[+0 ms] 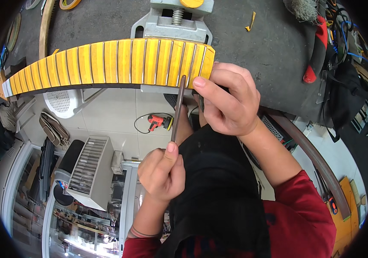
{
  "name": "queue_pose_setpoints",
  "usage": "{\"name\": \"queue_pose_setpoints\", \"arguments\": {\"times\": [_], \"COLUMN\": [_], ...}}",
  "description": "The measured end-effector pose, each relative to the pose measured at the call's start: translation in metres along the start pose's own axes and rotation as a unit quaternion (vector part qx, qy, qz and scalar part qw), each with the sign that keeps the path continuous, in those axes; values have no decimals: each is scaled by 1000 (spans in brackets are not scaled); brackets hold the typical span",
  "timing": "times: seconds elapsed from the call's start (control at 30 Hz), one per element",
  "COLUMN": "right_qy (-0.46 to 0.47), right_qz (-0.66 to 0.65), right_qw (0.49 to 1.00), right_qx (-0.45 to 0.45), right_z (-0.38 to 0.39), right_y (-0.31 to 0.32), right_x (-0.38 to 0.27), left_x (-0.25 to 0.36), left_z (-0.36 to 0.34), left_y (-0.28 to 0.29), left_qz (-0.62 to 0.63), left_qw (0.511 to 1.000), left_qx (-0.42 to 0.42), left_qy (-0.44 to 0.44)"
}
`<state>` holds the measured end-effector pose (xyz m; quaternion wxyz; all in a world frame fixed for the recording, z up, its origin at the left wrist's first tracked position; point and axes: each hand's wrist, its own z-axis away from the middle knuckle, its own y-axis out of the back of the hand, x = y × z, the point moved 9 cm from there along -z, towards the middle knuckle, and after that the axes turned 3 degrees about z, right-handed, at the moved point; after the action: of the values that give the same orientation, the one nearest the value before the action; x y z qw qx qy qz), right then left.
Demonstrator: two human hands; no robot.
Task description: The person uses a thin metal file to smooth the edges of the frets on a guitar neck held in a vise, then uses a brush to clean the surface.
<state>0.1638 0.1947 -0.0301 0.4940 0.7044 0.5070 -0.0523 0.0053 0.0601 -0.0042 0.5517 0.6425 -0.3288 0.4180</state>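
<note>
Yellow masking tape covers the guitar neck [106, 62] between its metal frets, and the neck lies clamped in a grey vise [173, 23] at the far edge of the dark surface [252, 56]. Its long axis runs left to right across the view, bowed by the lens, with the headstock end far off to the left and the heel end near the middle.

A slim metal file [178, 107] crosses that axis almost at right angles, running near to far, and its far tip meets the neck's near edge close to the right end, beside the last few frets. Both hands are closed on the file. The right hand [229, 101] is farther and nearer the neck, pinching the file's far end, with the thumb pressing just at the fretboard's edge. The left hand [162, 172] is nearer the body, gripping the file's near end between thumb and curled fingers. The two hands are apart, one at each end of the tool.

On the floor below lies a red power drill [159, 122].
</note>
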Motion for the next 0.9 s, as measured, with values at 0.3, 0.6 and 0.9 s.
{"name": "queue_pose_setpoints", "arguments": {"times": [0.3, 0.6, 0.9], "right_qy": [3, 3, -18], "right_qz": [7, 2, 6], "right_qw": [1000, 1000, 1000], "right_qx": [-2, 5, 1], "right_z": [2, -2, -7], "right_y": [0, 2, 3], "right_x": [0, -1, -1], "left_x": [17, 19, 15], "left_z": [-25, -13, -58], "left_y": [-16, -12, -26], "left_qz": [-104, -146, -100], "left_qw": [994, 989, 994], "left_qx": [-10, -5, 8], "left_qy": [-14, -2, -42]}}
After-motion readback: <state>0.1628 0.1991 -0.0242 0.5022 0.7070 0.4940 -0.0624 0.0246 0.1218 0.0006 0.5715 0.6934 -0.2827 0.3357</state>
